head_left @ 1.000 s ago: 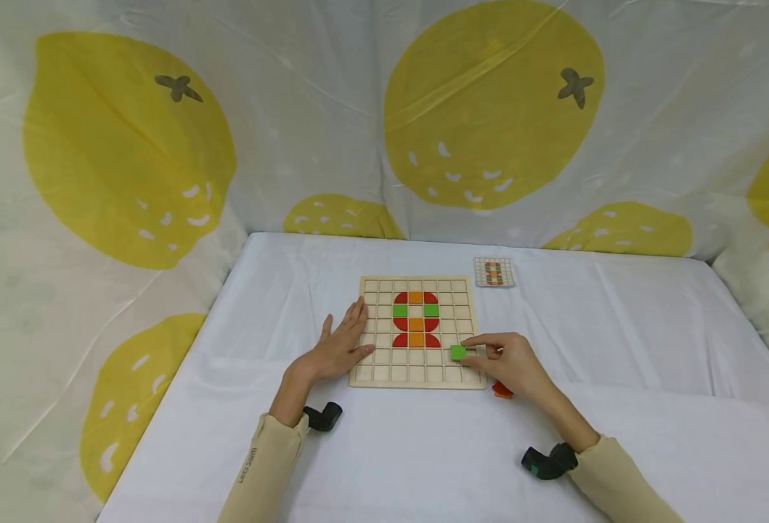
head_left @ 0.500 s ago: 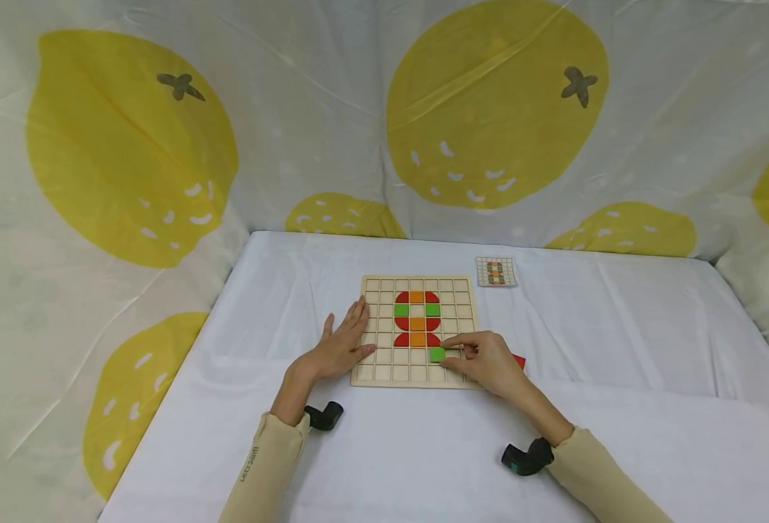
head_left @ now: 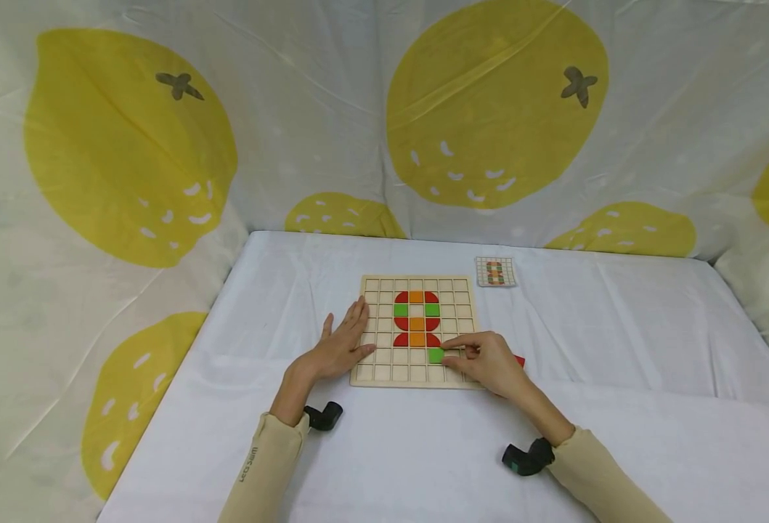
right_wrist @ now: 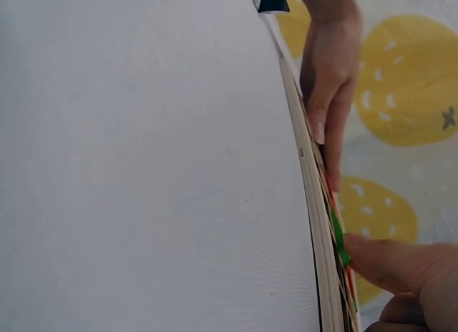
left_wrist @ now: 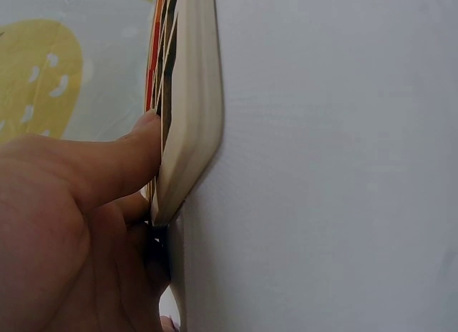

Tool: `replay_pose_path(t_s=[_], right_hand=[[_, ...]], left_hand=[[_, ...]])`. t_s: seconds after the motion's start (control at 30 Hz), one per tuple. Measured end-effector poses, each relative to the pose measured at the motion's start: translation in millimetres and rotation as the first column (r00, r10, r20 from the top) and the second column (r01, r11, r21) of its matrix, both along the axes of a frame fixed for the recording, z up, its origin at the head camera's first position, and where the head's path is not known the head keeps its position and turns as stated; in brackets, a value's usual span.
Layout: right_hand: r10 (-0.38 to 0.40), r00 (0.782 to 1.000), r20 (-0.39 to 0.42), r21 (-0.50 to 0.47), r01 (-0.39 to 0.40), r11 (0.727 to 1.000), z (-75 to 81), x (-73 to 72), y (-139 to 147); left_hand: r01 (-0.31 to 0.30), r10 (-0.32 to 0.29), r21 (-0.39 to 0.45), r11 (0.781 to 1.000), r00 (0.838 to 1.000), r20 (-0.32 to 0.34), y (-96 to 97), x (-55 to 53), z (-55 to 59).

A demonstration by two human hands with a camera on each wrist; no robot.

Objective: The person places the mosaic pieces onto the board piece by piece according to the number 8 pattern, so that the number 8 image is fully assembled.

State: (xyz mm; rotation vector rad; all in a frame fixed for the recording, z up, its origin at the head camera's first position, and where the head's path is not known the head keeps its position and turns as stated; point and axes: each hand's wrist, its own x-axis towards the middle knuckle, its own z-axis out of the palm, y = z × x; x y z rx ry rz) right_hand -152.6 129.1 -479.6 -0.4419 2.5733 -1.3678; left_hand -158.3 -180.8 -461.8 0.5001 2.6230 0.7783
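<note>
A wooden grid board [head_left: 374, 373] lies on the white cloth, bearing red rounded tiles [head_left: 401, 324], orange square tiles [head_left: 417, 339] and two green squares in a column pattern. Between thumb and index finger, my right hand [head_left: 494, 365] pinches another green square tile [head_left: 436, 356], set over a cell just below the lower right red tile. In the right wrist view that green tile [right_wrist: 339, 235] is at the board's surface by the fingertip. My left hand [head_left: 335, 352] rests on the board's left edge with fingers extended; its thumb [left_wrist: 136, 149] presses on the rim in the left wrist view.
A small pattern card [head_left: 496, 272] with a similar coloured design lies beyond the board's far right corner. A red piece [head_left: 519, 361] shows partly behind my right hand. Lemon-printed cloth [head_left: 332, 109] hangs at the back and left side.
My right hand has carried the green tile leftward from the board's right side to the cell under the red tile, then lowered it slightly. The left hand has stayed put.
</note>
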Motion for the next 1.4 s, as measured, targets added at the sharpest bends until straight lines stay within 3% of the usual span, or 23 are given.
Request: replay_pose_path(t_s=[0.37, 0.57, 0.83, 1.13, 1.4], right_hand=[[-0.003, 1.000, 0.014, -0.011, 0.003, 1.000, -1.0, -0.4, -1.8], [-0.001, 1.000, -0.026, 0.000, 0.001, 1.000, 3.0, -0.6, 8.9], [-0.097, 0.995, -0.007, 0.088, 0.097, 0.991, 8.6, 6.1, 50.4], [-0.193, 0.981, -0.024, 0.158, 0.194, 0.968, 3.8, 20.2, 99.8], [-0.171, 0.985, 0.029, 0.164, 0.164, 0.973, -1.5, 24.8, 113.1]], left_hand=[[-0.001, 0.001, -0.030, 1.000, 1.000, 0.000, 1.5, -2.8, 0.2], [0.010, -0.010, 0.079, 0.997, 1.000, 0.001, -3.7, -4.8, -11.6], [-0.011, 0.011, 0.016, 1.000, 1.000, 0.002, -5.5, -8.9, -24.1], [0.003, -0.004, 0.033, 0.999, 1.000, 0.007, -5.3, -7.0, -17.6], [0.002, -0.002, 0.022, 1.000, 1.000, 0.008, -3.6, -5.2, -14.8]])
